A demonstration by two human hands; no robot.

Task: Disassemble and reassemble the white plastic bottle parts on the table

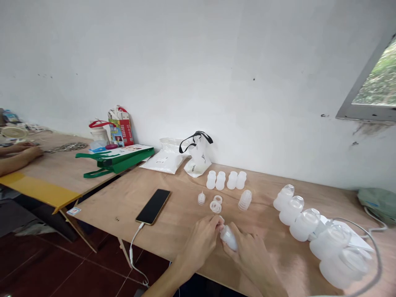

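Observation:
My right hand [252,249] is wrapped around a translucent white baby bottle [229,238], which is tilted toward the left over the table's front part. My left hand [202,235] is closed in a pinch at the bottle's mouth end. A small whitish piece shows at its fingertips, too hidden to name. Just beyond the hands lie a few white collar rings [215,206]. A clear teat [201,199] stands to their left, and a stack of clear domed caps [245,200] to their right. Several open bottle bodies [220,180] stand in a row farther back.
Several bottles with clear caps [305,225] line the right side, near a grey cable [375,243]. A phone [154,206] on a charging cord lies left. White bags [198,159] and a green bag [130,159] sit behind. Another person's hands [29,152] rest on the far-left table.

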